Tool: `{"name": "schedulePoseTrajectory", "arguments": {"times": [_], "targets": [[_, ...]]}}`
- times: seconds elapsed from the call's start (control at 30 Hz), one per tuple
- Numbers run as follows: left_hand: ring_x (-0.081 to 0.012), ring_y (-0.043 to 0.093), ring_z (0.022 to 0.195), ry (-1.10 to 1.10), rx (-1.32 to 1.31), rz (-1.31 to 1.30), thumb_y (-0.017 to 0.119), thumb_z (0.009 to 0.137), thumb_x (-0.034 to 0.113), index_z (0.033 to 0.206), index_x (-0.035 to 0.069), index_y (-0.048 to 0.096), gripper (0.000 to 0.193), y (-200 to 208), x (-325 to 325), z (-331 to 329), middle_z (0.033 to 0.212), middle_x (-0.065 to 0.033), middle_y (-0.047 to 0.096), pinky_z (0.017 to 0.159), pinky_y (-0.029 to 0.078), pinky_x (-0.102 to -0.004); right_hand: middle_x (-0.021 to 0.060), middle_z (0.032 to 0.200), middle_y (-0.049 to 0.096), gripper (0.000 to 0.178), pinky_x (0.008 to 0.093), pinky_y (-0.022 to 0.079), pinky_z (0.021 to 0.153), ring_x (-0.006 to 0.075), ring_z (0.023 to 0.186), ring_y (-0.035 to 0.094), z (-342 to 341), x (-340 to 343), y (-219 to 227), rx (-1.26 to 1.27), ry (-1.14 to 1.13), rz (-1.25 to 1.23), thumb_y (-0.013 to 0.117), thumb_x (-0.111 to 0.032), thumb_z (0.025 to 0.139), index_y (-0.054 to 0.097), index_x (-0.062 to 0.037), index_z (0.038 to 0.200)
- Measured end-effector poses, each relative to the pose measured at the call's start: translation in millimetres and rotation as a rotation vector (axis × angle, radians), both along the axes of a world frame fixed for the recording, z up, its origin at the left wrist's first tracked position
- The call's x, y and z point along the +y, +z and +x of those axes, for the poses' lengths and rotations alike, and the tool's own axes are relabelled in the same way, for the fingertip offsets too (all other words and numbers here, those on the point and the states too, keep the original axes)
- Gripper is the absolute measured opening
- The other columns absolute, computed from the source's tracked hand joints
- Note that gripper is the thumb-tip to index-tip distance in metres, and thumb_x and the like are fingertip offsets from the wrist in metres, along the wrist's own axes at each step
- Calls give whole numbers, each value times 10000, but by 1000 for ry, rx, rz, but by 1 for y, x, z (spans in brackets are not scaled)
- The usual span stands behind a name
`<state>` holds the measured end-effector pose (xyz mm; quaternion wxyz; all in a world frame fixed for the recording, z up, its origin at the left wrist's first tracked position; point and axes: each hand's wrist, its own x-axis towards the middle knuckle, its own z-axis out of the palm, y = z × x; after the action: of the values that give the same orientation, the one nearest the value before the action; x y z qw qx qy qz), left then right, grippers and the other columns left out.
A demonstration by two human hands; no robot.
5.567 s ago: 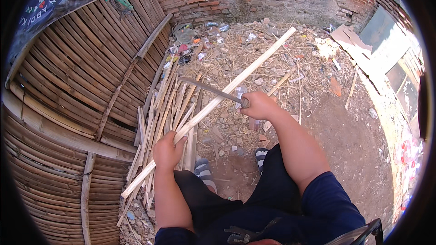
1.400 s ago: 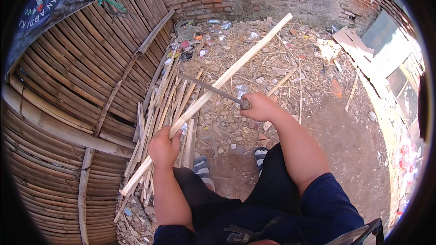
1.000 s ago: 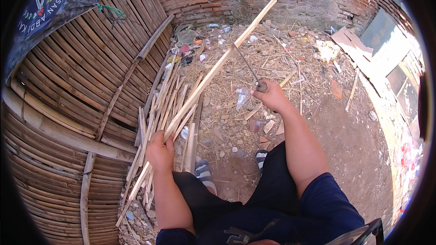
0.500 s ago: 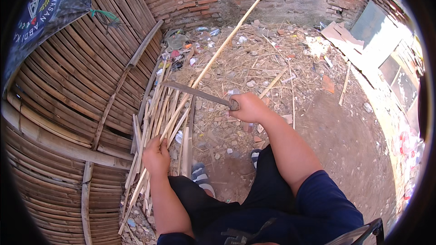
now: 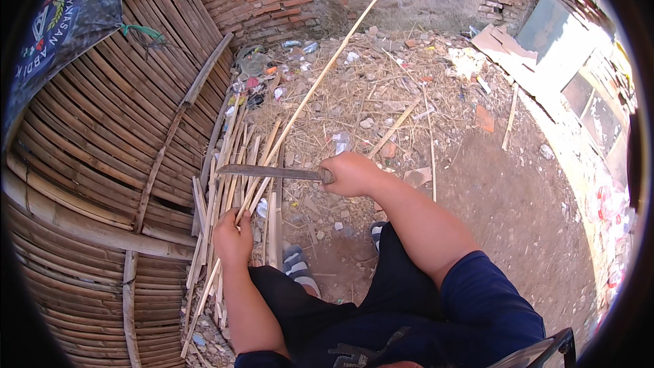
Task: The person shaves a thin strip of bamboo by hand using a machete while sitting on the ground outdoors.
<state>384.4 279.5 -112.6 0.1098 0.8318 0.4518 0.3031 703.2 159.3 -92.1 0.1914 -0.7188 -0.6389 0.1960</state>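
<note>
My left hand (image 5: 234, 240) is closed around a long pale bamboo strip (image 5: 320, 82), which slants away from me to the upper right, its far end before the brick wall. In my right hand (image 5: 349, 174) is the handle of a machete (image 5: 278, 172). The dark blade points left and lies across the strip, a short way beyond my left hand; I cannot tell whether it touches. Beneath, a pile of loose bamboo strips (image 5: 274, 232) lies along the ground at my left, partly hidden by my left hand and forearm.
A woven bamboo wall (image 5: 88, 136) rises close on the left, with a printed banner (image 5: 68, 24) at its top. Ahead stands a brick wall (image 5: 272, 0). Straw, rubble and litter cover the ground (image 5: 368, 123). Flat boards (image 5: 507, 54) lean at the right, above clear plastic bottles (image 5: 613, 211).
The machete has come nearer to me and left along the strip, toward my left hand. My left hand still grips the strip in about the same spot.
</note>
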Motion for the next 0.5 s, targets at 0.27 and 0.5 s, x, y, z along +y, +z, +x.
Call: {"name": "schedulePoseTrajectory", "arguments": {"times": [0.27,0.5], "targets": [[-381,711,853,86,45,33,756,948,402,1047,25,758,390,11,-1,-8,922,-177,739,759,547,-465,258,1047,736,645,480,566,905,395,1032,725,67,11,-26,330,-437,159,833,-484,842,701,18,1224],[-388,715,885,56,79,52,748,946,454,1039,35,768,430,6,1,-1,965,-157,751,782,551,-476,265,1028,735,559,494,564,909,420,1028,717,36,-2,-13,148,-247,88,836,-435,838,713,-7,1177]]}}
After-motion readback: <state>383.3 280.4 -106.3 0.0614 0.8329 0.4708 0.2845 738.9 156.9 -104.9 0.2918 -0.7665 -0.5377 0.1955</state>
